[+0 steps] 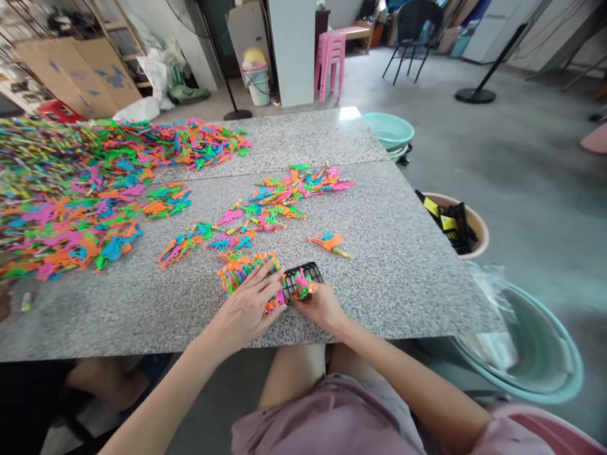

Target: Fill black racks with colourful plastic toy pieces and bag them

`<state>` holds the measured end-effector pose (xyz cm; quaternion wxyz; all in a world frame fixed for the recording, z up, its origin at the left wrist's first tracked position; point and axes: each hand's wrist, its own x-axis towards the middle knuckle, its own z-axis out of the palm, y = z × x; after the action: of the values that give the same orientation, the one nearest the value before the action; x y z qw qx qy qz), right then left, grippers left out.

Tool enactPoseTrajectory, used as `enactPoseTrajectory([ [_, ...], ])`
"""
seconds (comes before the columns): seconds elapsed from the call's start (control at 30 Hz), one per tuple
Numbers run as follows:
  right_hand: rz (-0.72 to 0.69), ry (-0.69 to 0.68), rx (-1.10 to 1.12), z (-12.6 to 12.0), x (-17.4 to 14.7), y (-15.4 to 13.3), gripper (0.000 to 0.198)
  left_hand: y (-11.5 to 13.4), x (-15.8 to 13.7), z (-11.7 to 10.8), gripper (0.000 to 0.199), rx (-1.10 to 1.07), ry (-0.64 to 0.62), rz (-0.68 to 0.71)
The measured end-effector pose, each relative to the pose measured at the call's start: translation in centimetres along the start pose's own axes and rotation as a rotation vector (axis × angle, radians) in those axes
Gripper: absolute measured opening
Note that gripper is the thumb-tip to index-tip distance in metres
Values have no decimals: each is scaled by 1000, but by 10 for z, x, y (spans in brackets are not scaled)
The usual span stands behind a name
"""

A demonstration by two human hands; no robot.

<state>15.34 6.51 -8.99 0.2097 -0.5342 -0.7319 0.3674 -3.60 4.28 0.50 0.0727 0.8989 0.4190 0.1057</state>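
Observation:
My left hand [249, 303] lies with fingers stretched out over a packed row of small bright plastic pieces [234, 272], pink, green, orange and blue. The row fills the left part of a black grid basket [313, 270]. Inside the basket's right part, my right hand [322, 306] is closed round a few more plastic pieces [302, 284], pink and green, held upright. Its fingertips are partly hidden. Beyond the basket lies an orange and blue piece with a yellow stick [329, 241]. Loose clusters of similar pieces [270, 215] spread out behind the row.
A large heap of bright pieces [95, 196] covers the left of the speckled stone table [379, 272]. Right of the table stand a tub of black baskets [453, 221] and a green tub [545, 341] with clear plastic bags. A person's leg [107, 382] shows below left.

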Motion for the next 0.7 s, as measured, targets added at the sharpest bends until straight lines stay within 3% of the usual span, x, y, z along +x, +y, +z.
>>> enactPoseTrajectory([
  [0.37, -108, -193, -382, -9, -1, -33, 23, 2, 0, 0, 45, -10, 41, -15],
  [0.53, -166, -257, -272, -22, 6, -30, 18, 0, 0, 5, 38, 27, 100, 22],
  [0.6, -156, -184, -220, -44, 15, -13, 25, -2, -1, 8, 38, 32, 123, 20],
  [0.7, 65, 110, -320, -86, 37, 20, 42, -5, -2, 10, 39, 33, 125, 26],
])
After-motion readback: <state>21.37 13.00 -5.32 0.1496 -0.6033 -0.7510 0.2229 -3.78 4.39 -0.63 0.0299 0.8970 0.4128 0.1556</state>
